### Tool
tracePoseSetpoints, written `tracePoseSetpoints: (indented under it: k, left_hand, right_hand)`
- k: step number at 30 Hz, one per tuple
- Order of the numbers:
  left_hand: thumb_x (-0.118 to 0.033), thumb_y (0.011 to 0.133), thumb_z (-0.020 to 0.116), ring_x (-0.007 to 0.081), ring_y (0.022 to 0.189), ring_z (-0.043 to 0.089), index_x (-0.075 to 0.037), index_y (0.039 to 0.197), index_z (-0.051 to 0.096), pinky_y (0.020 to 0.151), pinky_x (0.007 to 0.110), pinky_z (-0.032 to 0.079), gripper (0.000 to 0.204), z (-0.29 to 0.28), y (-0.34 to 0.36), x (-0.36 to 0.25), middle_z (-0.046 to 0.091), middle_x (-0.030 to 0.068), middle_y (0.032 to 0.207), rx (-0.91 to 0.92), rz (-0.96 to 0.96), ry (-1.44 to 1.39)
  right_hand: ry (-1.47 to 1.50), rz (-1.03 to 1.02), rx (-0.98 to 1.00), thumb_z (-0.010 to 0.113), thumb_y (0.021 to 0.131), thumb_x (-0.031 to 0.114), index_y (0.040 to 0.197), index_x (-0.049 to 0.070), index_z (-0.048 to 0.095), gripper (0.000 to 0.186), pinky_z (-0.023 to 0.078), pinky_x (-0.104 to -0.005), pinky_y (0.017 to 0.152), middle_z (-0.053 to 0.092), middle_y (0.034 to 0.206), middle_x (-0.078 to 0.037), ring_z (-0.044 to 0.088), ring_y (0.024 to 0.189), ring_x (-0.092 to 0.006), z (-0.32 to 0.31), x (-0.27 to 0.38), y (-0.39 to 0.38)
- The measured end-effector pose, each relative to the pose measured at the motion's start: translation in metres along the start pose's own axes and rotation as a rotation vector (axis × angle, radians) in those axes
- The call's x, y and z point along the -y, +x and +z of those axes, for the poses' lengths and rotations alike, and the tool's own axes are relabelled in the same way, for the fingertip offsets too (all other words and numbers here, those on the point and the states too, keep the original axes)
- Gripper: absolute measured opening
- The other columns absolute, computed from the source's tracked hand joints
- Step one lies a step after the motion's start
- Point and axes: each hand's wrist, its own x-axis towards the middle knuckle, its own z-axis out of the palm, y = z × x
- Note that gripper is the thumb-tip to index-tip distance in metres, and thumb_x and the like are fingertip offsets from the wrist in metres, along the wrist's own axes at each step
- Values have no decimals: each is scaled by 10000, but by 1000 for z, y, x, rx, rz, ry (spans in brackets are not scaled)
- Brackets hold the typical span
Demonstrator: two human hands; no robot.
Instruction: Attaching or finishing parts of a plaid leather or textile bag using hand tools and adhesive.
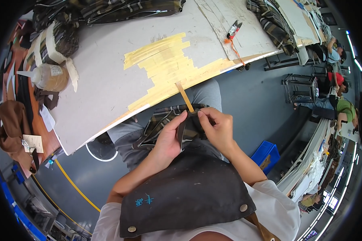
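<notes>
- The left hand (169,138) lies on a piece of dark plaid fabric (165,124) spread over the person's lap, just below the table edge; its fingers are closed on the cloth, thumb pressed along a fold near the top.
- The right hand (217,126) sits just beside the left, fingers curled in and pinching the same fabric at its upper edge, fingertips nearly touching those of the left hand.
- A thin tan wooden stick (185,96) rises tilted from between the two hands toward the table edge; its lower end meets the fabric at the fingertips, though which fingers grip it cannot be told.
- The person wears a dark apron (185,193) with round snaps over a white shirt, and grey trousers show under the fabric.
- The grey work table (104,92) carries a patch of overlapping yellow masking tape strips (169,68) near its front edge.
- Red-handled thread snips (234,30) with an orange cord lie further back on a worn board, well apart from the hands.
- A glue bottle (48,76) lies on its side at the table's left end, near bundles of plaid cloth (60,40).
- A blue crate (265,154) stands on the grey floor to the right of the person's knee.
- Other people sit at benches far to the right.
</notes>
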Motion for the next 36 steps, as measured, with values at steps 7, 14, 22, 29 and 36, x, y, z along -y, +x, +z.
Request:
tracePoseSetpoints:
  k: [7,14,22,29,36]
  left_hand:
    - [-178,859,561,172,818,628,-24,978,574,711,295,518,195,1,4,-2,631,85,931,-23,14,40]
    - [-183,864,557,175,809,631,-23,968,578,703,301,520,192,-5,5,-2,636,87,914,-14,44,11]
    - [-189,855,578,147,776,623,-49,939,580,674,277,512,163,3,0,-2,631,54,878,31,61,20]
    - [-208,879,535,167,778,633,-32,983,570,667,288,524,207,-8,17,-3,637,71,898,76,70,42]
    - [-167,864,545,157,820,614,-19,1051,544,703,284,500,239,-1,24,-32,623,74,954,87,233,101]
  right_hand:
    - [-21,10,-26,604,790,32,812,-23,610,60,424,-220,467,583,597,-80,546,505,-85,0,4,2]
    - [-41,-55,-3,590,809,42,811,-29,595,71,408,-225,461,562,567,-70,513,492,-90,3,-1,-3]
    - [-31,-4,49,560,842,54,837,-16,557,71,328,-197,419,502,528,-11,411,475,-16,1,9,7]
    - [-40,-57,-33,575,824,64,844,15,548,59,403,-254,450,547,572,-89,533,472,-141,8,4,12]
    - [-11,-34,37,644,766,52,932,17,550,195,461,-264,499,602,656,-98,585,527,-157,11,13,19]
